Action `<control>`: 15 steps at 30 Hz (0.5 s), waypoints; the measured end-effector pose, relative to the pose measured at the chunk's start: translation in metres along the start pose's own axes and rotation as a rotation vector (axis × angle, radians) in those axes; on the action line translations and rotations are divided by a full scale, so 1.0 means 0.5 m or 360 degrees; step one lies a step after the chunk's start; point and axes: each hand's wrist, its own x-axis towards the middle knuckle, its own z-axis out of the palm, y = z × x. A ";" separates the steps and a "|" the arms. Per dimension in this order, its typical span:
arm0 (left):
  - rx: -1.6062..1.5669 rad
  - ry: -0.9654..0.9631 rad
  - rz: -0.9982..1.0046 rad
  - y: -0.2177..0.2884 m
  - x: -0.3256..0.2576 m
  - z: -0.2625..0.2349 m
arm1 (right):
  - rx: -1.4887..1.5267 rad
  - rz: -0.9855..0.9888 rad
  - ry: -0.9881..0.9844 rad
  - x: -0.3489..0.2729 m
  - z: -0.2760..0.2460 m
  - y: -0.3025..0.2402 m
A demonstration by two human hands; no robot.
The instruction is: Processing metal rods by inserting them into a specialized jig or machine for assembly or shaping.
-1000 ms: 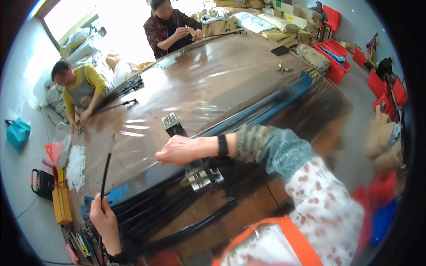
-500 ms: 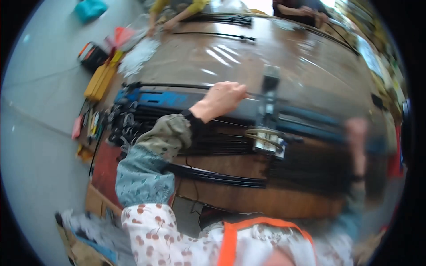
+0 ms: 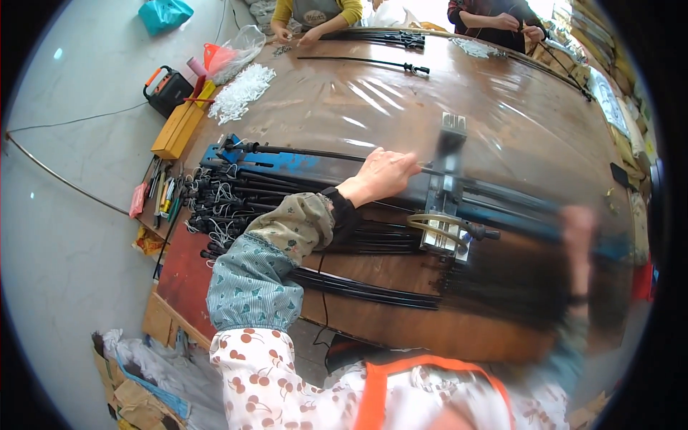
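Note:
My left hand (image 3: 383, 174) is closed around a long black rod (image 3: 308, 152), just left of a metal clamp fixture (image 3: 448, 190). The rod runs from a blue rail (image 3: 294, 161) on the left, through my fingers, toward the fixture. A looped beige hose and a dark fitting sit on the fixture's pale metal block (image 3: 443, 240). My right hand (image 3: 578, 229) is smeared by motion over the right end of the rods, so its fingers cannot be read. Below my left hand lie bundles of black rods (image 3: 358, 285), with dark fittings and pale cords (image 3: 222, 190) at their left ends.
A plastic-covered brown table (image 3: 523, 136) spreads out ahead. White small parts (image 3: 244, 89) lie heaped at its far left, near a yellow box (image 3: 179, 129) and a black speaker-like case (image 3: 168, 92). Pens and tools (image 3: 166, 193) lie at the left edge. Two people work across the table.
The whole view has shifted, so the table sits farther right and lower in the picture. My left hand stays on the rod beside the fixture; the right remains blurred at the right.

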 end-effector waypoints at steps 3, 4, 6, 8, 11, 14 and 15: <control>0.0077 -0.0188 0.0032 0.015 0.024 -0.008 | -0.0051 -0.0031 0.0056 -0.021 -0.047 0.000; 0.0097 -0.0262 0.0078 0.019 0.030 -0.011 | -0.0090 -0.0079 0.0062 -0.036 -0.063 -0.002; 0.0135 -0.0212 0.0236 -0.021 0.002 0.003 | -0.0126 -0.0054 0.0007 -0.004 -0.081 -0.087; 0.0216 -0.0149 0.0184 -0.035 -0.042 0.000 | -0.0211 -0.0259 0.0018 0.043 -0.077 -0.146; 0.0189 -0.0025 0.0233 0.028 -0.019 -0.003 | -0.0306 -0.0344 0.0063 -0.006 -0.015 -0.166; 0.0241 -0.0083 -0.0015 0.060 -0.005 -0.006 | -0.0050 -0.0404 0.0280 -0.046 -0.051 -0.237; 0.0243 -0.0092 -0.0008 0.059 0.003 -0.004 | -0.0049 -0.0393 0.0281 -0.057 -0.051 -0.245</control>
